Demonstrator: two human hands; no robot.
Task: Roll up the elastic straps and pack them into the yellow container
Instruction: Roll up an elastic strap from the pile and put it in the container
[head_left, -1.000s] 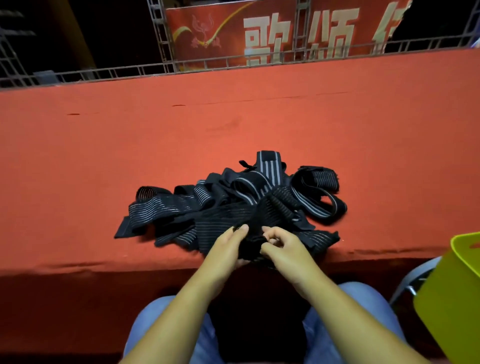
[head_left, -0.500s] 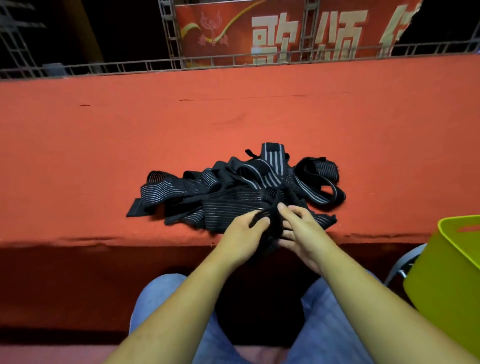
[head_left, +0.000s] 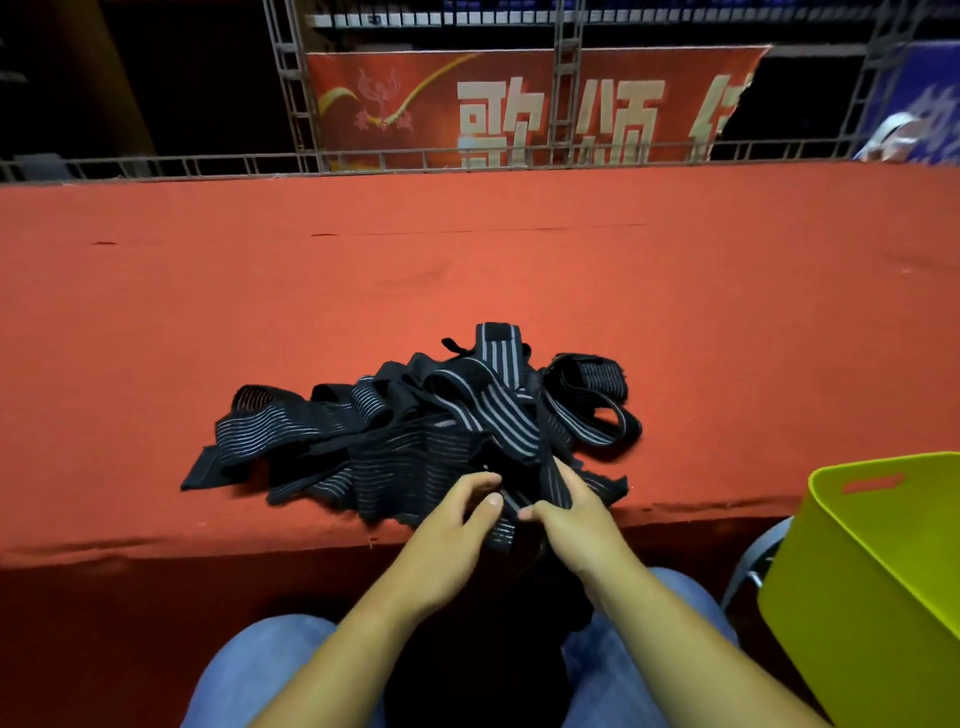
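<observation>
Head view: elastic straps (head_left: 415, 441) heaped at table's (head_left: 467, 270) near edge.

Both hands met at the near edge of the pile of elastic straps (head_left: 415, 447), side by side and nearly touching. The left hand (head_left: 452, 527) lay back-up, fingers curled onto the pile's near edge, thumb pressed on a black strap (head_left: 501, 535) held between the two hands. The right hand (head_left: 576, 519) gripped that strap from the pile's right side, fingers bent over it, index tip close to the left thumb. The bare left forearm (head_left: 332, 660) and right forearm (head_left: 696, 649) converged toward the pile.
</observation>
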